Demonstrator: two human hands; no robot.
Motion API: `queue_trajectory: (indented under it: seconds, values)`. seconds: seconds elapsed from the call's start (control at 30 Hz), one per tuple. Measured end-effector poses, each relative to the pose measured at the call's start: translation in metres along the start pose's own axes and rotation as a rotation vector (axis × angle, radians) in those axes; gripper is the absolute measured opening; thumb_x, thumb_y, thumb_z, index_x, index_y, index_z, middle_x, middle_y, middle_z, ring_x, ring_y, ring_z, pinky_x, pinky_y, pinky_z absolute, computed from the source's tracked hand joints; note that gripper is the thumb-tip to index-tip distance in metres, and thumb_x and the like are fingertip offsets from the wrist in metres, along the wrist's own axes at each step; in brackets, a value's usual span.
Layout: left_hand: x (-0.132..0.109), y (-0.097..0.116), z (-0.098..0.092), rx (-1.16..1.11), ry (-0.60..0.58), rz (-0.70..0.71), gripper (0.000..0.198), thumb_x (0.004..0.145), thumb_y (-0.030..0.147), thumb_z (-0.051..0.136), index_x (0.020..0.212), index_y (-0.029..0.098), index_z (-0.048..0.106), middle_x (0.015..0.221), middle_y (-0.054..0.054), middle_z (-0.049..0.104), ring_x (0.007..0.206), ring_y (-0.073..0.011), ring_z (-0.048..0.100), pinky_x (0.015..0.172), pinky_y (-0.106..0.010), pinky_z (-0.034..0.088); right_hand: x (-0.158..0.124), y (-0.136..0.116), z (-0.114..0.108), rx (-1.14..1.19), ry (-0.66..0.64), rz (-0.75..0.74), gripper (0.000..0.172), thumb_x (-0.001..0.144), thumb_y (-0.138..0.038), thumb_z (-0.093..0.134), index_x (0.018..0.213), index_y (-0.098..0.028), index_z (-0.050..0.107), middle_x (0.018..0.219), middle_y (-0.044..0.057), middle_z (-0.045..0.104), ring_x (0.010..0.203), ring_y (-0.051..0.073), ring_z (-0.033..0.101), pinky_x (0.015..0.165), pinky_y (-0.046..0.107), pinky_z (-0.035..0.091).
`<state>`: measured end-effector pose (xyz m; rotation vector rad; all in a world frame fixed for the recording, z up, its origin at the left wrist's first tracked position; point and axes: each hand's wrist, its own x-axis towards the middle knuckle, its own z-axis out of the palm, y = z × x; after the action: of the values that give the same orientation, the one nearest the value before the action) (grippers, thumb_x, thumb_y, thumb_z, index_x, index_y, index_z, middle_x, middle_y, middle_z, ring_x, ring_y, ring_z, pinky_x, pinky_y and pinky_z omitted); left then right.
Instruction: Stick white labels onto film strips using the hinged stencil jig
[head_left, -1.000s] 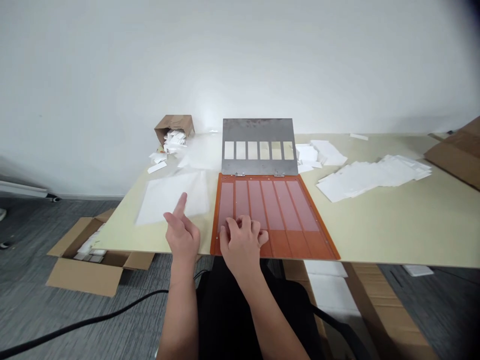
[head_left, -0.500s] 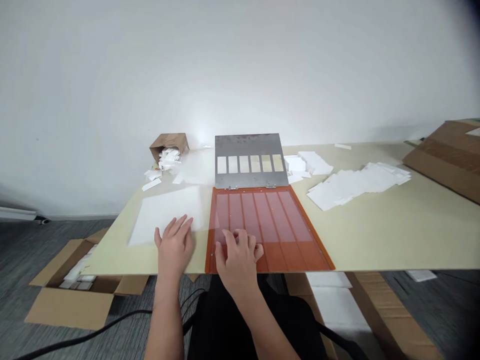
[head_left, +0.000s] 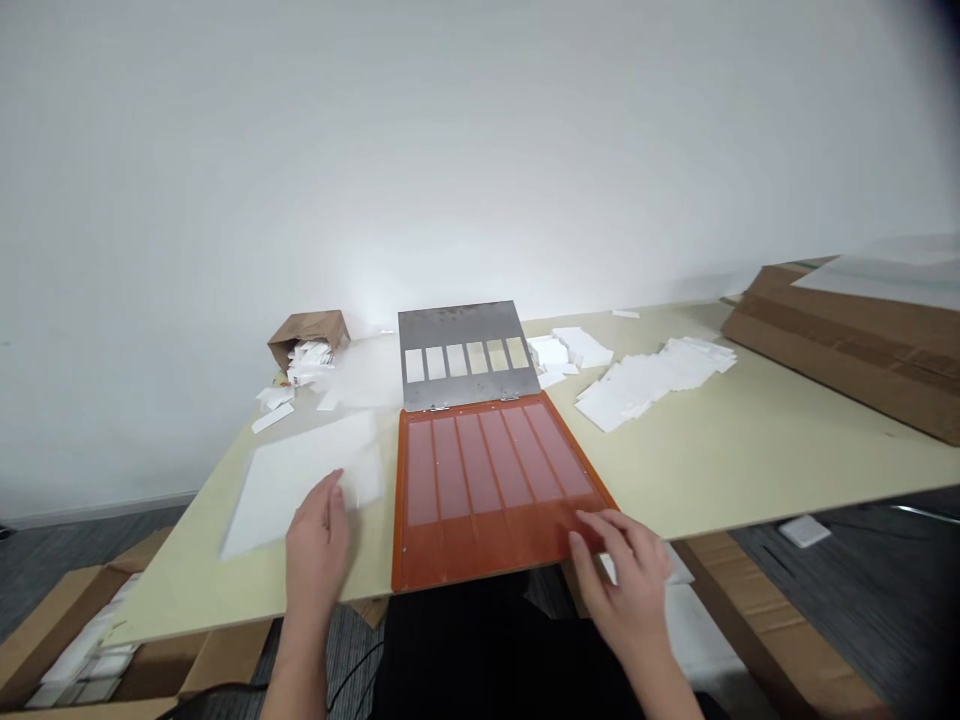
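From the head view, our pale table [head_left: 720,470] holds a hinged orange frame [head_left: 480,550] at its near edge. Our left hand [head_left: 316,545] sits on a white sheet [head_left: 285,500], its grip unclear; our right hand [head_left: 622,580] touches the frame's corner, fingers spread.

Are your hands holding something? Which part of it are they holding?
The right hand is on the near edge of the orange board, but a firm grip cannot be told. The left hand is at the white sheet, its hold unclear.
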<state>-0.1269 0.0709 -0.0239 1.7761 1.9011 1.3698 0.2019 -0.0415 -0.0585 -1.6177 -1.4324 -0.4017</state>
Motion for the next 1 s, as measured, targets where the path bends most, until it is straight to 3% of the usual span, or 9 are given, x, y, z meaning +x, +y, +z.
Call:
queue_trajectory:
  seconds: [0.13, 0.23, 0.33, 0.43, 0.6, 0.77, 0.9, 1.0]
  values:
    - [0.003, 0.002, -0.011, -0.491, 0.283, -0.237, 0.041, 0.095, 0.048, 0.045, 0.121, 0.022, 0.061, 0.122, -0.013, 0.066, 0.111, -0.0257, 0.066, 0.103, -0.049, 0.047, -0.010, 0.027, -0.007, -0.021, 0.053, 0.043, 0.023, 0.092, -0.037, 0.057, 0.109, -0.023, 0.064, 0.100, 0.010, 0.065, 0.095, 0.026, 0.060, 0.087, 0.044, 0.042]
    - [0.006, 0.003, -0.022, -0.787, 0.414, -0.373, 0.034, 0.097, 0.039, 0.043, 0.128, 0.030, 0.050, 0.112, -0.006, 0.064, 0.097, -0.0198, 0.071, 0.090, -0.046, 0.056, -0.013, 0.027, -0.007, 0.041, 0.037, 0.081, 0.025, 0.092, -0.038, 0.056, 0.111, -0.024, 0.063, 0.103, 0.010, 0.065, 0.098, 0.026, 0.060, 0.088, 0.045, 0.043]
    - [0.009, 0.004, -0.030, -0.854, 0.470, -0.480, 0.045, 0.093, 0.022, 0.043, 0.134, 0.039, 0.034, 0.112, -0.001, 0.060, 0.097, -0.0154, 0.071, 0.089, -0.042, 0.057, -0.008, 0.019, -0.005, 0.039, 0.042, 0.128, 0.024, 0.092, -0.039, 0.055, 0.108, -0.025, 0.064, 0.104, 0.010, 0.066, 0.099, 0.027, 0.060, 0.090, 0.045, 0.042]
    - [0.011, 0.005, -0.033, -0.876, 0.487, -0.547, 0.060, 0.091, 0.013, 0.040, 0.139, 0.042, 0.021, 0.126, -0.002, 0.055, 0.104, -0.0146, 0.070, 0.092, -0.039, 0.057, 0.013, 0.012, -0.003, -0.010, 0.045, 0.122, 0.024, 0.092, -0.040, 0.054, 0.104, -0.025, 0.067, 0.105, 0.011, 0.066, 0.100, 0.027, 0.060, 0.093, 0.046, 0.040]
    - [0.014, -0.001, -0.034, -0.886, 0.471, -0.583, 0.076, 0.088, 0.006, 0.041, 0.143, 0.045, 0.008, 0.149, -0.007, 0.037, 0.120, -0.0181, 0.064, 0.097, -0.038, 0.056, 0.084, 0.010, 0.018, 0.100, -0.263, -0.100, 0.024, 0.092, -0.035, 0.053, 0.106, -0.023, 0.068, 0.113, 0.011, 0.065, 0.107, 0.025, 0.058, 0.093, 0.040, 0.041]
    - [0.015, -0.006, -0.034, -0.892, 0.463, -0.613, 0.076, 0.090, 0.006, 0.040, 0.144, 0.047, 0.005, 0.156, -0.009, 0.022, 0.119, -0.0183, 0.064, 0.096, -0.038, 0.057, 0.172, 0.012, 0.059, -0.007, -0.556, -0.228, 0.025, 0.090, -0.025, 0.057, 0.112, -0.018, 0.068, 0.117, 0.011, 0.065, 0.106, 0.024, 0.056, 0.090, 0.035, 0.039]
    - [0.015, -0.011, -0.029, -0.846, 0.451, -0.591, 0.078, 0.088, 0.005, 0.045, 0.144, 0.045, 0.010, 0.157, -0.009, 0.020, 0.117, -0.0163, 0.065, 0.098, -0.037, 0.056, 0.231, 0.006, 0.101, -0.057, -0.610, -0.247, 0.034, 0.090, -0.024, 0.057, 0.122, -0.014, 0.063, 0.126, 0.014, 0.062, 0.114, 0.026, 0.053, 0.093, 0.036, 0.039]
    - [0.014, -0.017, -0.021, -0.754, 0.434, -0.529, 0.082, 0.083, 0.010, 0.058, 0.146, 0.039, 0.015, 0.153, -0.011, 0.030, 0.123, -0.0198, 0.060, 0.101, -0.040, 0.053, 0.269, -0.005, 0.136, -0.103, -0.646, -0.257, 0.043, 0.092, -0.026, 0.054, 0.134, -0.014, 0.056, 0.138, 0.014, 0.056, 0.124, 0.028, 0.048, 0.098, 0.039, 0.038]
